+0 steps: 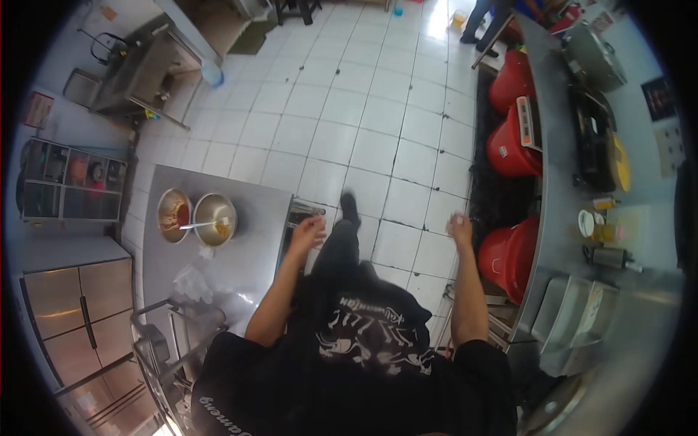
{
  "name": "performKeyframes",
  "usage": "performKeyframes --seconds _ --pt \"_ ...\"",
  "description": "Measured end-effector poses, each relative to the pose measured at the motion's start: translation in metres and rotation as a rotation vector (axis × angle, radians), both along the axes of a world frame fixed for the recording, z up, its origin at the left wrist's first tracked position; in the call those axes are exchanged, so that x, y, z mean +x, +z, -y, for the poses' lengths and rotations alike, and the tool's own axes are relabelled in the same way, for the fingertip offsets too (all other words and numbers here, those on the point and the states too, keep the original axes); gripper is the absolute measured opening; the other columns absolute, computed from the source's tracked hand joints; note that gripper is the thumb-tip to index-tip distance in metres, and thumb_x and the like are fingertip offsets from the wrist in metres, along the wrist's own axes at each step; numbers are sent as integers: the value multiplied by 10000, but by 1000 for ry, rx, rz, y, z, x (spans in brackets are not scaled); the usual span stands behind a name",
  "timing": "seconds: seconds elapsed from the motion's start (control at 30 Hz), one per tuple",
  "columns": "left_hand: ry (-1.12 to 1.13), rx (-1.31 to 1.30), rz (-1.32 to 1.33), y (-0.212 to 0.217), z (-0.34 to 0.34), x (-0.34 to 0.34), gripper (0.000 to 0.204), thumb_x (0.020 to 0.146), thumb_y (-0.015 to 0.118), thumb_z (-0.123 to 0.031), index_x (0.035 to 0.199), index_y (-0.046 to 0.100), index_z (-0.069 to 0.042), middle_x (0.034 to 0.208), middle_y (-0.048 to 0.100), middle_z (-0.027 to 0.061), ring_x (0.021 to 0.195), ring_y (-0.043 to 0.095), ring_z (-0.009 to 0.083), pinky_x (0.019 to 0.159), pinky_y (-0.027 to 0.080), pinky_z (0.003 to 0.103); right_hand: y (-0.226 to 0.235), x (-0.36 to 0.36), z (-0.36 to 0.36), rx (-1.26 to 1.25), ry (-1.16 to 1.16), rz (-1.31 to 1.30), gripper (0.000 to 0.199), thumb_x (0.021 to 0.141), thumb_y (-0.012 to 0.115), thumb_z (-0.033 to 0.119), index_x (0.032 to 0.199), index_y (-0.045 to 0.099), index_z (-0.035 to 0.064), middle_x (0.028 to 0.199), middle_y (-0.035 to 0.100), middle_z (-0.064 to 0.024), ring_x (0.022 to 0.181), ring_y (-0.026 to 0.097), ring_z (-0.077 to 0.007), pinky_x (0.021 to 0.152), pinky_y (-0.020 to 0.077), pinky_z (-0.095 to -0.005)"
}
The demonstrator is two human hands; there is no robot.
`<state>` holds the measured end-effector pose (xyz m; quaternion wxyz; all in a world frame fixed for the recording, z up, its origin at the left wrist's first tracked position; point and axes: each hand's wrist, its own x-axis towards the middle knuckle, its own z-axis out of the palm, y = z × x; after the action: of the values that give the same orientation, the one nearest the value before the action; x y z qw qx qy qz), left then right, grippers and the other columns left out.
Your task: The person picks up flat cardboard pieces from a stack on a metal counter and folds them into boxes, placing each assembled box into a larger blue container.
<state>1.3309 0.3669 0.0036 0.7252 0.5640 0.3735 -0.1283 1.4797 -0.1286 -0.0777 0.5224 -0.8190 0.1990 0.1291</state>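
Appears mid-stride on the tiled floor (pixel 363 145), with a dark shoe (pixel 350 207) out at twelve o'clock. Carries left hand (pixel 309 234) toward eleven, loosely spread, near the corner of the steel table (pixel 254 203). Carries right hand (pixel 459 227) between one and two, half curled, near the closest red bin (pixel 502 258). Holds nothing visible in either; cannot tell whether pinching fingertip to thumb on the right. On that table, at ten, see two steel bowls (pixel 211 206) side by side — with a pale utensil (pixel 195 226) leaning out of the right one toward the left.

To pass well: tuck elbows in, hold a line midway between table edge and bin, step flat on tile. Watch for the co-worker's legs (pixel 480 16) near one. If reaching to ten, best steady the rim first — likely to drag or tip if catching that utensil with a sleeve.
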Motion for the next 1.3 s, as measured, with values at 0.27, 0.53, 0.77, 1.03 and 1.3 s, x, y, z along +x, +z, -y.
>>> performKeyframes --seconds 0.27,0.53,0.77,1.03,1.3 --pt "259 -247 -39 -1 -60 264 525 982 728 -362 1374 553 -59 1250 632 129 1097 650 237 931 537 377 -10 167 -60 -122 146 -355 390 979 716 286 1309 611 106 973 718 -77 753 678 -199 597 547 -338" --pt "61 192 20 33 -164 539 451 973 744 -372 1289 640 -67 1089 693 86 975 690 190 844 544 327 -66 172 -64 13 -302 -984 321 999 622 307 1241 627 96 1085 686 -123 978 658 -288 858 517 -487" --pt "-61 412 -95 -99 -234 692 350 952 771 -325 1177 713 -63 812 724 80 684 673 129 609 528 286 -139 375 -122 44 -209 -994 327 1014 615 311 1255 601 90 1087 692 -139 947 670 -289 825 531 -473" --pt "154 283 -371 -106 -322 758 330 893 803 -328 1032 745 -34 807 684 64 651 631 166 538 512 316 -38 876 -310 35 -8 -653 428 958 712 294 1320 587 104 964 717 -122 763 696 -260 670 575 -453" --pt "-40 84 -376 -170 -433 1025 622 1032 577 -570 1342 659 -37 1248 693 203 1146 666 293 986 517 444 9 1296 -505 42 165 -166 438 928 746 283 1287 635 58 851 753 -128 667 718 -198 559 580 -338"
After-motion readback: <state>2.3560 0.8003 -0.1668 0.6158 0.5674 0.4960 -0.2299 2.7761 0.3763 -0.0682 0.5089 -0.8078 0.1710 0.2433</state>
